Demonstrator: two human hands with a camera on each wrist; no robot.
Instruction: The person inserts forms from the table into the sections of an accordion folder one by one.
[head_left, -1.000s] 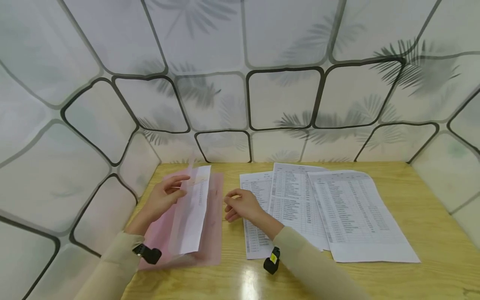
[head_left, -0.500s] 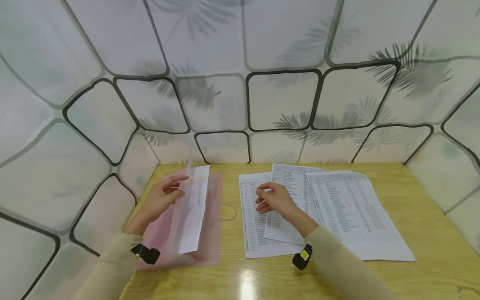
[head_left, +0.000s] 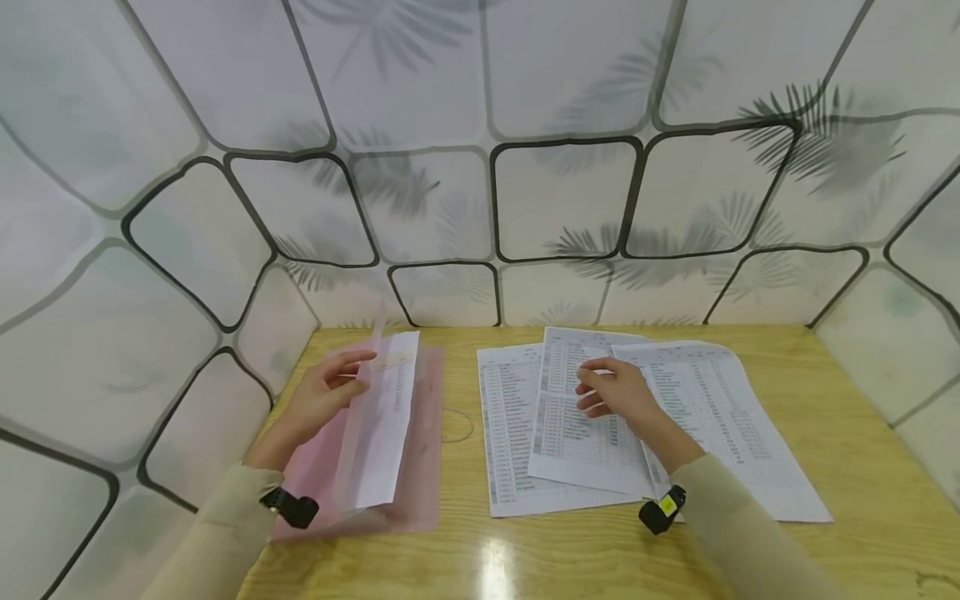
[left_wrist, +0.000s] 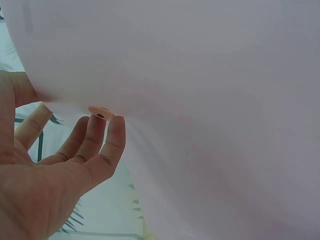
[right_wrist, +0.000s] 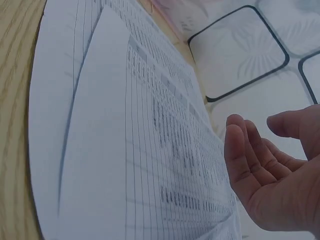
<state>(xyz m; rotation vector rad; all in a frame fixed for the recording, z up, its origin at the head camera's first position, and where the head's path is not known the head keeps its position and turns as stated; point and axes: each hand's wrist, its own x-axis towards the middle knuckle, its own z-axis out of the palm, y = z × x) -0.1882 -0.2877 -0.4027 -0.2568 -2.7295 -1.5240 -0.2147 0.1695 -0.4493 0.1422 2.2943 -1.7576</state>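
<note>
- Here, seen from the head camera, a person sits at a wooden desk (head_left: 862,467) walled in by white panels with black outlines and leaf shadows
- Taking the pink plastic folder (head_left: 420,467) as the landmark: it lies open on the desk's left part, near the left wall
- The left hand (head_left: 318,400) holds up the folder's translucent front cover (head_left: 358,450); the thumb lies on the cover's near face, and the wrist view shows the fingers (left_wrist: 100,135) straight and close together behind it, next to a small round snap button (left_wrist: 98,111)
- A printed sheet (head_left: 390,417) already sits inside the folder, under the raised cover
- Right of the folder, apart from it, three printed sheets lie fanned and overlapping; the middle sheet (head_left: 577,433) rests on top of the left sheet (head_left: 506,433), and the right sheet (head_left: 720,425) lies farthest from the folder
- The right hand (head_left: 618,392) is over the seam between the middle and right sheets; its fingers are loosely curled and slightly apart, and the wrist view shows the palm open above the paper (right_wrist: 150,150), gripping nothing; whether the fingertips touch the paper I cannot tell
- To do this step well, I judge the right hand should press a fingertip on one sheet only and slide it clear of its neighbours before lifting, so that a single page comes away
- The left hand should keep the cover well raised, so the pocket is wide enough for the page to enter flat
</note>
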